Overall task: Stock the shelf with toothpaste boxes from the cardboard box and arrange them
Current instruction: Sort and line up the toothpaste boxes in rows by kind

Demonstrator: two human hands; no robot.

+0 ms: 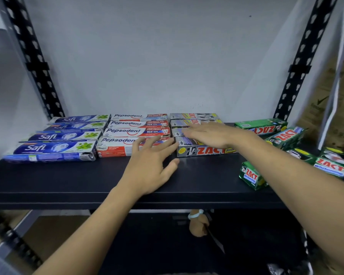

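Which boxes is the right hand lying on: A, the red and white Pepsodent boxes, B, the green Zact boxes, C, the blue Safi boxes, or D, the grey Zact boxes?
D: the right hand lies flat, fingers straight, across the row of grey Zact boxes.

We see two forearms bare along all their visible length, slim and smooth, each narrowing to the wrist. Our left grip [150, 165] is a bare hand with long, slender fingers. Our right grip [211, 135] is bare as well, its fingers smeared by blur.
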